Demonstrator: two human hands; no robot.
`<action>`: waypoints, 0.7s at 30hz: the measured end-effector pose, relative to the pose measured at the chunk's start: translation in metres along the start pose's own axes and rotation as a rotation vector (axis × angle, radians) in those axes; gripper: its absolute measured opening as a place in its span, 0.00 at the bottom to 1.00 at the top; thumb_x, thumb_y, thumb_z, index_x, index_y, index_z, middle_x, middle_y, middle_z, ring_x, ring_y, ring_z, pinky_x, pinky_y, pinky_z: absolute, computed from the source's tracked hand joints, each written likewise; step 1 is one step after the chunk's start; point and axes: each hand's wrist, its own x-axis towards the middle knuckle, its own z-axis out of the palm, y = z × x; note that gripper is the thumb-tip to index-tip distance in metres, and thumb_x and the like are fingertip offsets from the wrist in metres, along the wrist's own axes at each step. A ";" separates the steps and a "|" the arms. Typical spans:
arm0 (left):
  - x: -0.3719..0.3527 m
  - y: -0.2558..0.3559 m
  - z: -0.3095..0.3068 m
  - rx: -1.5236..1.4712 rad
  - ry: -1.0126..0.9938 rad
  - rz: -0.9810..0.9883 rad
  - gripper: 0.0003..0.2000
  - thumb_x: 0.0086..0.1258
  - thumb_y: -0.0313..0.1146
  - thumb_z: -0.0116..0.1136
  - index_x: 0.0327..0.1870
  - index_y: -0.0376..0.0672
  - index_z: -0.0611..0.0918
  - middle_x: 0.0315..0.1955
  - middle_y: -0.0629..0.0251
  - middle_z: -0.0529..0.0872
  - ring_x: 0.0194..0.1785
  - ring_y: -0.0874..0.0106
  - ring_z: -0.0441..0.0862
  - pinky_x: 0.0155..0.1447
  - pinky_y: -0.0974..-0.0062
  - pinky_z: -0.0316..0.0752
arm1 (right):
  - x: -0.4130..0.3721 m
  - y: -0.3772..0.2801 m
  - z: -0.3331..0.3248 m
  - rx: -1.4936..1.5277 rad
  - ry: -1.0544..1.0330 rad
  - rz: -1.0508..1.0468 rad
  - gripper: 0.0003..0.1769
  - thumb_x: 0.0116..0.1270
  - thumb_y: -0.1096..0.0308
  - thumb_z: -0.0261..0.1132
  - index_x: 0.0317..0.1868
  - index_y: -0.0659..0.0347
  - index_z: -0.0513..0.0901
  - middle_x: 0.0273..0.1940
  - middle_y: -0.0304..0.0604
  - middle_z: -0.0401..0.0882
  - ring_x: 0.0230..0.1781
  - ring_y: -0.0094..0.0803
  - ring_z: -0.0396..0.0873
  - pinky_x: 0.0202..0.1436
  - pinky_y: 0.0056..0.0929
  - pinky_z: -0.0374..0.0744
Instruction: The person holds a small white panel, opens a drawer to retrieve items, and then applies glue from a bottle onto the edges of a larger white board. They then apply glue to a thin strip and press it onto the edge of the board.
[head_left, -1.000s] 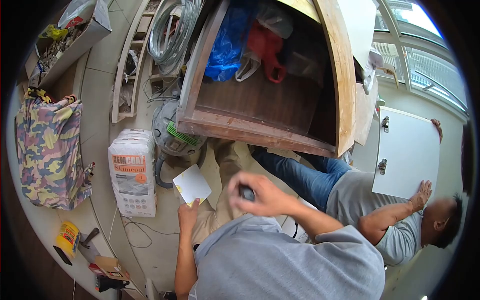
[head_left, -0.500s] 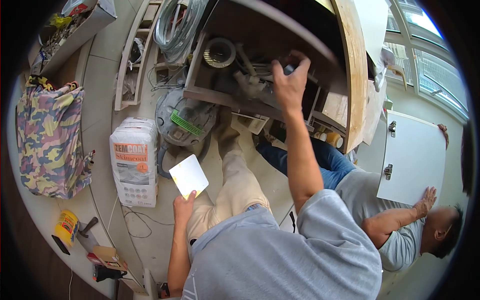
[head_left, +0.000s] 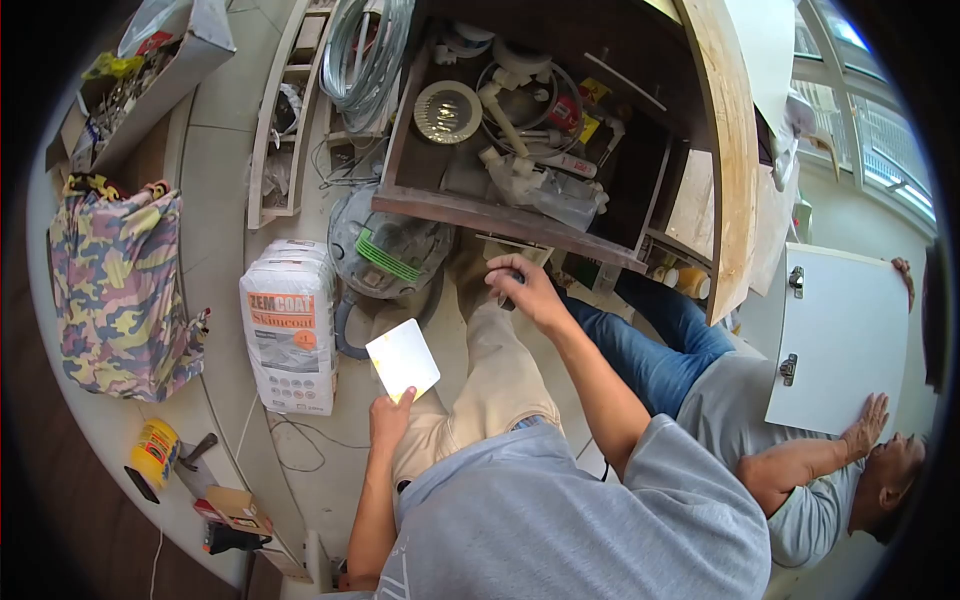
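Observation:
My left hand (head_left: 390, 420) grips a white square, card-like piece (head_left: 403, 358) with faint yellow marks by one edge, thumb on top. My right hand (head_left: 525, 290) is curled closed around a small dark object, mostly hidden by the fingers, above my knee and in front of the open drawer (head_left: 510, 220). Inside the drawer lie a roll of tape (head_left: 447, 112), white pipe fittings (head_left: 515, 175), a clear plastic packet (head_left: 567, 197), a coiled hose and other small items.
A co-worker at the right holds a white door panel (head_left: 840, 340) with hinges. At my left stand a Zemcoat Skimcoat bag (head_left: 290, 335), a grey vacuum cleaner (head_left: 390, 240) and a camouflage bag (head_left: 120, 290). A wooden board edge (head_left: 735, 150) rises beside the drawer.
My right hand has drawn back from over the drawer toward my body, uncovering its contents. My left hand still holds the white piece. The view has shifted slightly.

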 end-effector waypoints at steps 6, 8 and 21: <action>0.002 0.008 0.010 0.034 -0.024 -0.007 0.22 0.61 0.46 0.55 0.31 0.29 0.80 0.27 0.41 0.80 0.35 0.49 0.79 0.41 0.63 0.71 | 0.022 0.033 -0.025 0.358 0.351 0.081 0.09 0.56 0.72 0.59 0.36 0.69 0.73 0.28 0.42 0.76 0.28 0.26 0.74 0.36 0.21 0.71; 0.006 0.016 0.010 0.102 -0.040 -0.052 0.23 0.61 0.48 0.53 0.30 0.28 0.80 0.27 0.40 0.80 0.35 0.48 0.78 0.41 0.62 0.71 | 0.025 0.040 -0.022 0.521 0.394 0.061 0.10 0.56 0.72 0.58 0.37 0.68 0.73 0.28 0.43 0.76 0.28 0.27 0.74 0.35 0.22 0.71; 0.016 0.003 0.025 0.115 -0.077 -0.030 0.23 0.63 0.47 0.52 0.34 0.29 0.80 0.30 0.39 0.79 0.38 0.47 0.77 0.43 0.62 0.70 | 0.187 -0.010 -0.096 -0.290 0.626 -0.644 0.21 0.56 0.67 0.60 0.49 0.67 0.70 0.44 0.49 0.74 0.43 0.38 0.75 0.48 0.32 0.72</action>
